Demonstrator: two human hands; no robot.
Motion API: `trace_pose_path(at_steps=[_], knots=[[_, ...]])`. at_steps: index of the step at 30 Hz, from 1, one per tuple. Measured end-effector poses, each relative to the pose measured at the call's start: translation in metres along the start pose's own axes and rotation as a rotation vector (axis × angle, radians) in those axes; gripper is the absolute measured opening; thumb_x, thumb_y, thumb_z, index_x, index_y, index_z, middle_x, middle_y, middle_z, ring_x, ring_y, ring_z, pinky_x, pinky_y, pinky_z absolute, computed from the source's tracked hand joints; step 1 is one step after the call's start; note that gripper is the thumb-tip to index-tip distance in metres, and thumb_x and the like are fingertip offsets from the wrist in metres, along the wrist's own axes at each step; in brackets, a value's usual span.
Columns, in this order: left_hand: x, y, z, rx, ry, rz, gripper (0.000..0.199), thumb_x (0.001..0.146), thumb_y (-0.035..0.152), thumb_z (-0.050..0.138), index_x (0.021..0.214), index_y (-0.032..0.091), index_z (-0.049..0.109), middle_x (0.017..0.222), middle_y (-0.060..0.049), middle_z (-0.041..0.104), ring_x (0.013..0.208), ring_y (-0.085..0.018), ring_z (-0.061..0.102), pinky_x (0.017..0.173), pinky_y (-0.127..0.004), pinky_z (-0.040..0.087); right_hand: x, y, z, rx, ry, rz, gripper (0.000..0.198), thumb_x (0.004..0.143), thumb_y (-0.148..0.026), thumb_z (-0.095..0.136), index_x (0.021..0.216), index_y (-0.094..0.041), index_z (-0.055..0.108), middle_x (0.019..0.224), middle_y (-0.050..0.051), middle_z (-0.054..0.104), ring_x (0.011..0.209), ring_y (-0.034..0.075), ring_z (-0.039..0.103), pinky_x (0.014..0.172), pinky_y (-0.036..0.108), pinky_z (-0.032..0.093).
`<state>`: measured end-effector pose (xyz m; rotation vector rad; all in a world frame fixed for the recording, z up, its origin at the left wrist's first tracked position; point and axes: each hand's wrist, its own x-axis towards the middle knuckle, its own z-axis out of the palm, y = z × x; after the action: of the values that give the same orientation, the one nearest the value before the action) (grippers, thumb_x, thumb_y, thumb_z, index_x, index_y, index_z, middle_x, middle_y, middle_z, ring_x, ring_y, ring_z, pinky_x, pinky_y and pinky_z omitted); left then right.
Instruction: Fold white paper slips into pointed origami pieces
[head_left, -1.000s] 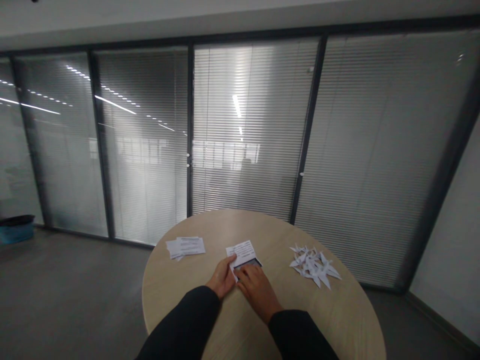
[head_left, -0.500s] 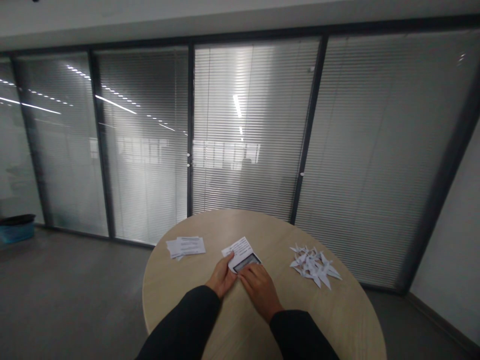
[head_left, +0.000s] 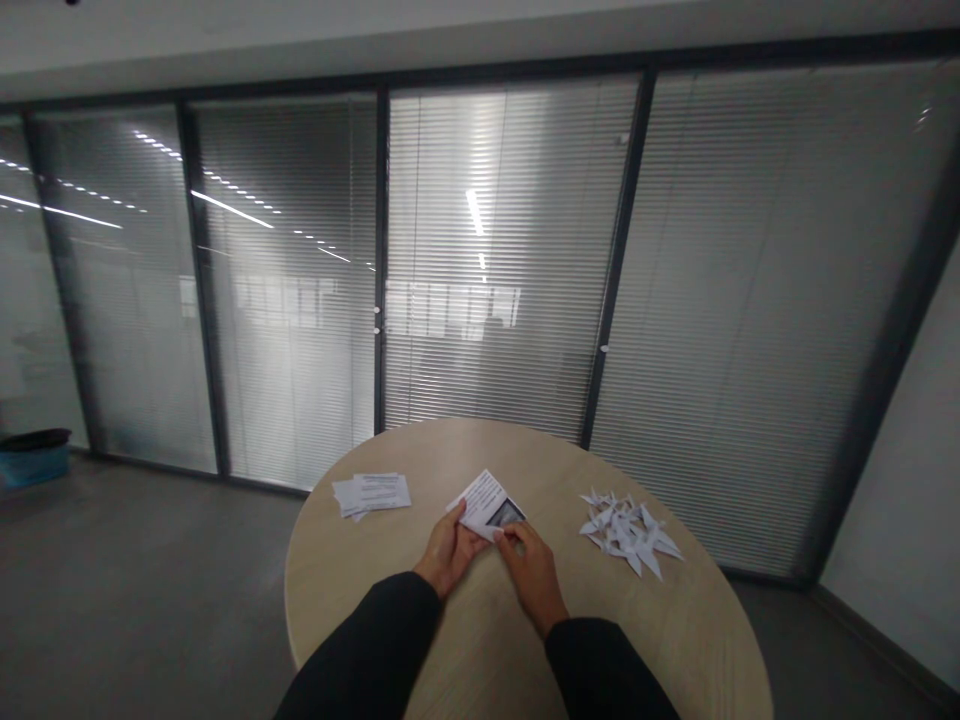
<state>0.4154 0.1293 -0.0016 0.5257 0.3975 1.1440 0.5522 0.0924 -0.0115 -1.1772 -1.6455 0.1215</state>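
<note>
A small sheet of printed paper, white with dark text and a dark picture near one corner, is held between both hands above the table. My left hand grips its left side, thumb on top and fingers beneath. My right hand is closed on the lower right edge, thumb and fingertips pinching the paper beside the picture. The paper is tilted, and its lower edge is partly hidden by my fingers.
Both hands are over a round wooden table. Several loose printed sheets lie overlapped on the left. A pile of folded white paper cranes is on the right. Glass partitions with blinds stand behind; a blue bin is at far left.
My right hand has shifted slightly right along the paper's lower edge. The paper has turned a little, and its dark picture now shows differently, smaller and nearer the right corner.
</note>
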Motion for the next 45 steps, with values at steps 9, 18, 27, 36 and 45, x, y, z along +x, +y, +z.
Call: trace_pose_path(at_steps=[9, 18, 27, 36, 45], knots=[[-0.01, -0.001, 0.009, 0.123, -0.032, 0.031, 0.038, 0.086, 0.033, 0.053, 0.111, 0.005, 0.058, 0.11, -0.021, 0.065, 0.091, -0.026, 0.067, 0.081, -0.037, 0.051, 0.0, 0.008, 0.003, 0.078, 0.03, 0.175, 0.033, 0.079, -0.047, 0.05, 0.071, -0.018, 0.064, 0.069, 0.004, 0.065, 0.066, 0.02, 0.059, 0.063, 0.029, 0.046], [-0.021, -0.005, 0.02, 0.284, -0.236, 0.2, 0.053, 0.057, 0.005, 0.079, 0.108, 0.01, 0.062, 0.116, -0.02, 0.063, 0.107, -0.03, 0.06, 0.099, -0.041, 0.04, 0.001, 0.009, 0.001, 0.102, 0.027, 0.261, 0.031, 0.077, -0.048, 0.051, 0.068, -0.021, 0.063, 0.066, 0.003, 0.067, 0.064, 0.02, 0.061, 0.061, 0.029, 0.046], [-0.014, -0.006, 0.011, 0.401, -0.211, 0.29, 0.049, 0.061, 0.015, 0.078, 0.108, 0.009, 0.062, 0.111, -0.02, 0.065, 0.105, -0.032, 0.061, 0.096, -0.043, 0.041, 0.0, 0.012, 0.004, 0.088, 0.048, 0.272, 0.029, 0.076, -0.048, 0.055, 0.066, -0.021, 0.06, 0.064, 0.002, 0.063, 0.061, 0.019, 0.06, 0.059, 0.028, 0.046], [-0.016, -0.005, 0.01, 0.444, -0.207, 0.308, 0.049, 0.062, 0.015, 0.076, 0.109, 0.009, 0.061, 0.112, -0.02, 0.065, 0.1, -0.032, 0.063, 0.091, -0.044, 0.045, 0.004, 0.022, 0.005, 0.169, 0.246, 0.285, 0.061, 0.06, -0.041, 0.073, 0.11, -0.015, 0.051, 0.099, 0.012, 0.063, 0.091, 0.027, 0.061, 0.078, 0.038, 0.051], [-0.016, -0.004, 0.012, 0.502, -0.171, 0.32, 0.046, 0.06, 0.016, 0.078, 0.103, 0.009, 0.063, 0.106, -0.018, 0.068, 0.098, -0.031, 0.064, 0.092, -0.043, 0.045, 0.006, -0.001, -0.011, 0.345, -0.088, 0.357, 0.036, 0.069, -0.044, 0.065, 0.092, -0.016, 0.067, 0.089, 0.008, 0.073, 0.084, 0.027, 0.067, 0.075, 0.035, 0.05]])
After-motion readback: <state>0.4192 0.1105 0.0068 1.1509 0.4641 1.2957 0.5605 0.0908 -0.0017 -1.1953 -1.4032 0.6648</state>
